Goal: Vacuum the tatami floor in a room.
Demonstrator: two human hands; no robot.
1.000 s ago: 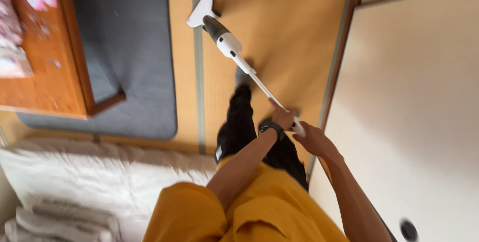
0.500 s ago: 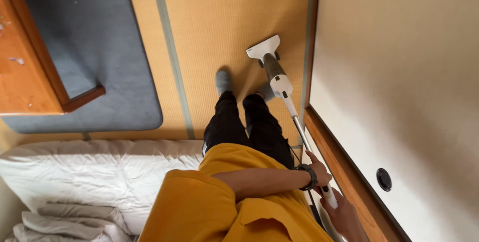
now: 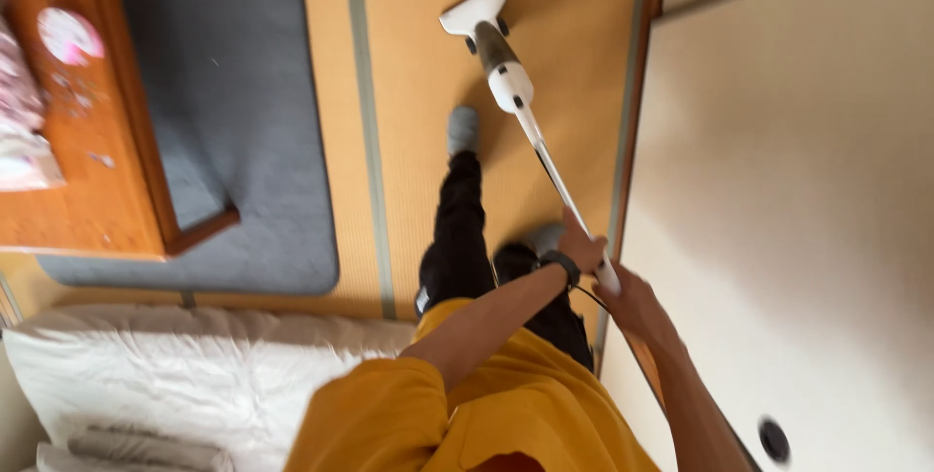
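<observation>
A white stick vacuum [image 3: 509,83] slants across the straw-coloured mat floor [image 3: 428,112], its flat head [image 3: 474,10] far in front of my feet. My left hand [image 3: 582,246], with a dark watch on the wrist, grips the thin tube partway up. Just behind it, my right hand [image 3: 632,305] holds the white handle end. Both arms reach out to the right of my yellow shirt. My legs in black trousers and grey socks stand left of the tube.
A grey rug [image 3: 243,141] and a low wooden table [image 3: 88,170] with small items lie to the left. White bedding [image 3: 195,375] lies behind me. A pale sliding door [image 3: 798,219] with a round pull [image 3: 774,440] and wooden track stands at the right.
The vacuum has been pushed forward, away from me, its head now farther up the mat. My arms have stretched out, and one foot has stepped forward. The view has swung left.
</observation>
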